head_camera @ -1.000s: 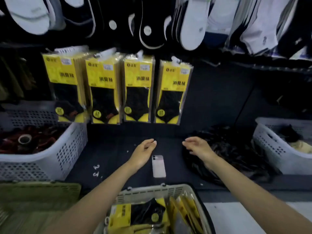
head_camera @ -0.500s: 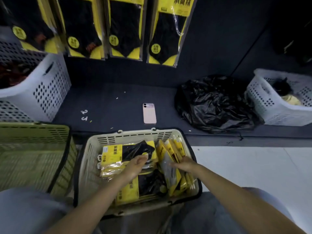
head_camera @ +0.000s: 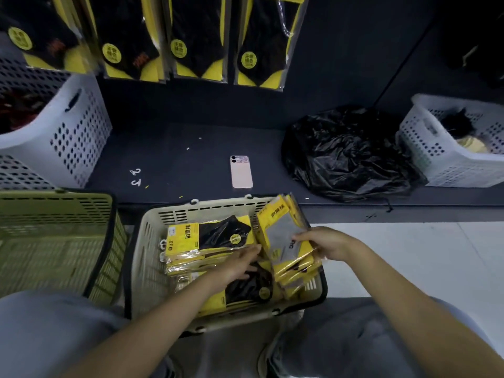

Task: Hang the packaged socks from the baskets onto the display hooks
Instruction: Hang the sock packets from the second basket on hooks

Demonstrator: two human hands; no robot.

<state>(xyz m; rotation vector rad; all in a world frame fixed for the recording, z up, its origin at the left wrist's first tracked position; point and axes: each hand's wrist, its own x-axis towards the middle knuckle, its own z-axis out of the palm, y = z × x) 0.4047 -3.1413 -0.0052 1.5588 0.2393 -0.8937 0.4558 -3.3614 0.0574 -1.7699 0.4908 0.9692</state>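
Two hands: I am working both inside the cream basket point(head_camera: 152, 257), which is sitting between my knees so the stock is in easy reach.
Right hand point(head_camera: 324, 244): its grip is closing on an upright bundle of sock packs point(head_camera: 283, 236), fingers point(head_camera: 300, 237) pressing the clear front, thumb hidden behind.
Left hand point(head_camera: 240, 264): it is lying flat and open on the flat-lying packs point(head_camera: 210, 236), gripping nothing; I judge it is steadying them while the bundle is coming free.
Bundle direction: its long axis is running up and away from me, yellow header end pointing toward the shelf point(head_camera: 177, 159), leaning against the basket's right wall.
Flat packs: they are lying crosswise, yellow headers and white hooks toward the left wall.
Hung packs point(head_camera: 256, 42): four rows are hanging above the shelf, long axis vertical.
Next, as I judge it: the header end is already leading, so lifting should suit hooking.
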